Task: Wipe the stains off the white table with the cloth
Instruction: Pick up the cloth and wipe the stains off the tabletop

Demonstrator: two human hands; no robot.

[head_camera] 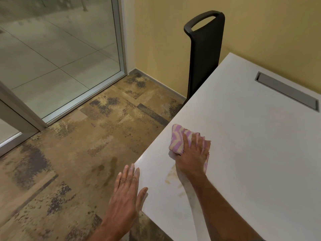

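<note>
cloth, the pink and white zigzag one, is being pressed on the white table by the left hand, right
Not quite. The head view shows the right hand, not the left, pressing the pink and white zigzag cloth on the white table. The left hand is flat at the table's near edge, holding nothing.

Woven cloth (180, 140), smooth matt table (251, 153)
</note>
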